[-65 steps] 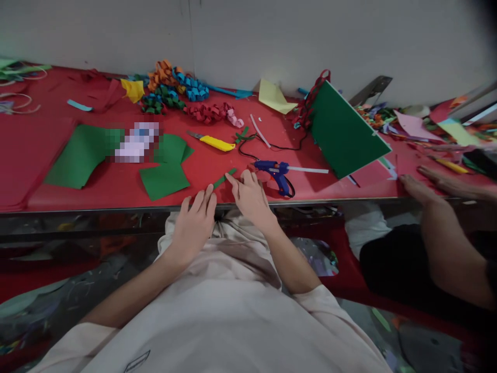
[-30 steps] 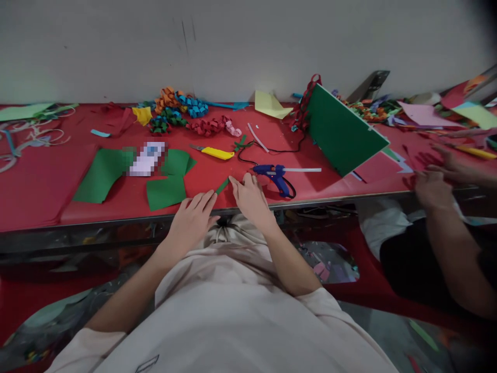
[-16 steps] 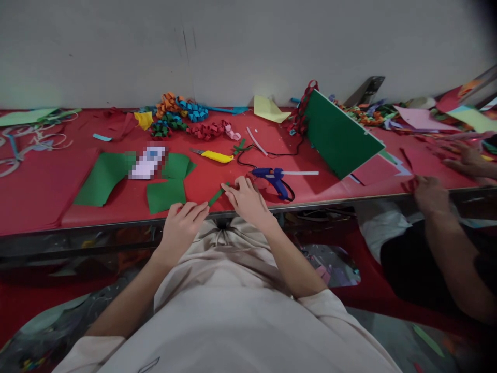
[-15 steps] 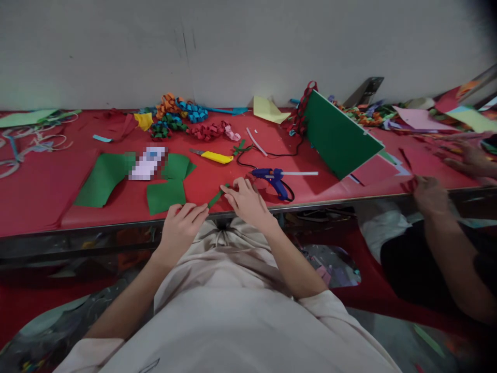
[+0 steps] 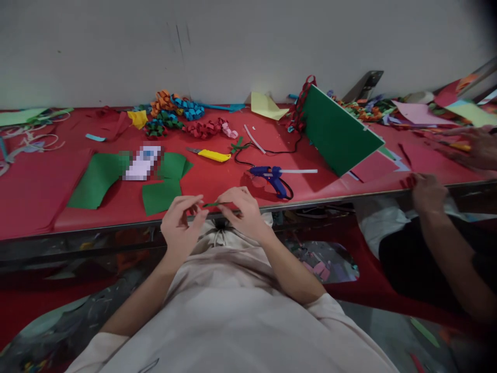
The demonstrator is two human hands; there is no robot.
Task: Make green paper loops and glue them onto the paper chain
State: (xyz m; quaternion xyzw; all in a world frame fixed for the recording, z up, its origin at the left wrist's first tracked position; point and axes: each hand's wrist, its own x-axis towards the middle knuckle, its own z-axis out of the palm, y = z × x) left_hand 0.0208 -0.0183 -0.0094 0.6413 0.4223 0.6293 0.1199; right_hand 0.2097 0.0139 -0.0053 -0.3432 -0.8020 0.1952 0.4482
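Observation:
A narrow green paper strip is held at the table's front edge. My right hand has its right end pinched between thumb and fingers. My left hand is at the strip's left end, thumb and fingertips apart with the end between them; no firm grip shows. Just right of my hands lies a blue glue gun with a clear glue stick in its back. Behind my hands is a yellow utility knife. Left of them are a green paper square and a larger green sheet.
A pixelated phone-like object rests on green paper. Curled paper chains lie along the wall. A green board leans at right. Red sheets cover the left side. Another person's hands work at far right.
My fingers have risen off the table with the green strip, which now appears more edge-on. My left thumb and fingers have parted. The other person's farther hand has moved.

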